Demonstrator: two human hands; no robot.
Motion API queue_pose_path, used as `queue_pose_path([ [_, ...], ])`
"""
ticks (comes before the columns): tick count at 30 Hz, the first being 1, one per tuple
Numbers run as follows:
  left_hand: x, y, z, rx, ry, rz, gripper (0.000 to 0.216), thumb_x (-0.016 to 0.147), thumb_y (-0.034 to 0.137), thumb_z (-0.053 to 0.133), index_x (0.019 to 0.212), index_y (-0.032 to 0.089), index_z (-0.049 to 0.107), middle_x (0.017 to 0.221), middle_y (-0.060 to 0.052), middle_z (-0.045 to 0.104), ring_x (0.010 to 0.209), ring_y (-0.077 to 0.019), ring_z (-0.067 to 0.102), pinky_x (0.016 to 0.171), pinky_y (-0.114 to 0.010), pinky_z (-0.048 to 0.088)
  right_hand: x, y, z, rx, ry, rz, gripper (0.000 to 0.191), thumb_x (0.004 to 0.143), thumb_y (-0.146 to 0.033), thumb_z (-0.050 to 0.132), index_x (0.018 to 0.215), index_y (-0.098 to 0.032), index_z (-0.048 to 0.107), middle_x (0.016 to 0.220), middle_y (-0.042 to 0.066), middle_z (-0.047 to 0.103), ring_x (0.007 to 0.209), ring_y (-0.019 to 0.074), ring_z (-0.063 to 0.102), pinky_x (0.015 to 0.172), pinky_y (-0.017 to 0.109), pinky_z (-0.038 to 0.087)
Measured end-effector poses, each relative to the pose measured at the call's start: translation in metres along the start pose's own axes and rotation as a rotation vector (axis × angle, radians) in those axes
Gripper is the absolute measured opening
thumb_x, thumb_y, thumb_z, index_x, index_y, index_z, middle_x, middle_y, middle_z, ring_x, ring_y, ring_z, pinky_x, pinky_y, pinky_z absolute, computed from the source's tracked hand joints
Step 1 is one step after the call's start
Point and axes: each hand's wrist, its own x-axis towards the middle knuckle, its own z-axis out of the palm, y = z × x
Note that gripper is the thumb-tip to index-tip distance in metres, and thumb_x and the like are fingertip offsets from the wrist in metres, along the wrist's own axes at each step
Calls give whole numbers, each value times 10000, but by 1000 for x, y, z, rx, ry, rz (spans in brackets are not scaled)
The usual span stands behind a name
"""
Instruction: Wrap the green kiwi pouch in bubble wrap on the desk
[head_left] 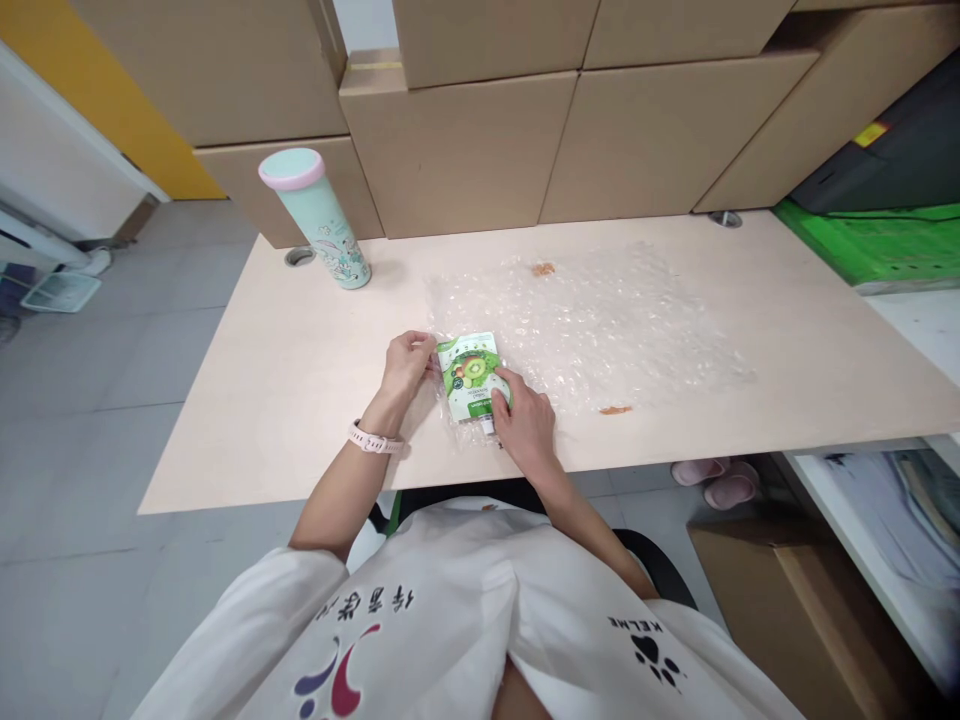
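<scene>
White shirt (465,600) nearest. Green pouch (471,372) pinched at left edge by left hand (407,362), pressed flat by unclenched right hand (525,420); bubble wrap (600,320) underneath.

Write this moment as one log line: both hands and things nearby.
left hand: pinches green pouch, left edge | right hand: fingers on pouch | under pouch: bubble wrap on table | back left: mint tumbler

On the counter (300,400) the left grip (409,362) pinches the left edge of a green pouch (469,372), which lies on the end of a bubble wrap sheet (607,320). The right grip (525,425) presses its fingers flat on the lower corner of the pouch. A mint tumbler (319,215) stands well apart.
</scene>
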Motion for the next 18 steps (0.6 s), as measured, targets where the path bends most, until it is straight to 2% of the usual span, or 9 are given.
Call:
queue_pose_path([
  [2, -5, 5, -2, 36, -84, -13, 212, 813, 340, 704, 749, 160, 611, 536, -7, 594, 451, -139, 559, 476, -259, 451, -1, -2, -2, -17, 46, -26, 370, 957, -242, 463, 1285, -172, 617, 1111, 148, 694, 988, 312, 616, 868, 459, 471],
  [4, -9, 9, -4, 80, -184, -35, 282, 771, 361, 768, 660, 165, 599, 492, -13, 586, 421, -146, 558, 441, -252, 429, -2, -4, -4, -24, 98, -86, 354, 955, -222, 478, 1274, -176, 625, 1227, 164, 635, 1093, 321, 565, 920, 467, 467],
  [6, -11, 12, -6, 118, -277, -58, 278, 731, 357, 810, 672, 163, 619, 474, -13, 592, 401, -157, 563, 406, -246, 409, -2, -7, -6, -9, 86, -158, 317, 967, -191, 453, 1211, -195, 655, 1235, 147, 627, 1105, 306, 549, 947, 456, 466],
  [8, -11, 15, -9, 109, -371, -75, 291, 721, 385, 822, 716, 163, 634, 483, -17, 609, 401, -165, 576, 389, -242, 406, -2, -8, -8, 25, 34, -196, 311, 988, -179, 404, 1124, -211, 681, 1147, 121, 658, 1057, 280, 571, 943, 434, 475],
  [11, -12, 18, -11, -58, -533, -59, 345, 725, 452, 824, 763, 162, 641, 577, -33, 669, 467, -161, 626, 442, -245, 472, -3, -7, -15, 119, 11, -191, 304, 1014, -264, 395, 1126, -201, 671, 1124, 121, 663, 1080, 267, 593, 981, 423, 473],
  [13, -16, 20, -10, -217, -656, -30, 366, 754, 481, 804, 884, 161, 682, 720, -64, 733, 613, -192, 706, 570, -283, 556, -4, -1, -24, 231, -10, -192, 347, 1016, -355, 408, 1221, -182, 629, 1196, 138, 650, 1143, 275, 588, 1021, 436, 460],
  [15, -21, 20, -5, -315, -799, 4, 446, 810, 504, 752, 1090, 162, 699, 960, -124, 771, 890, -262, 750, 784, -369, 594, -4, 8, -35, 361, -98, -175, 431, 1000, -437, 439, 1319, -180, 572, 1263, 140, 638, 1172, 286, 590, 1021, 451, 466],
  [18, -34, 19, 6, -334, -998, 96, 565, 855, 504, 704, 1300, 160, 647, 1345, -172, 652, 1293, -340, 586, 1091, -482, 456, -2, 26, -52, 539, -302, -102, 577, 902, -528, 609, 1375, -205, 539, 1297, 117, 642, 1167, 306, 611, 984, 457, 490],
])
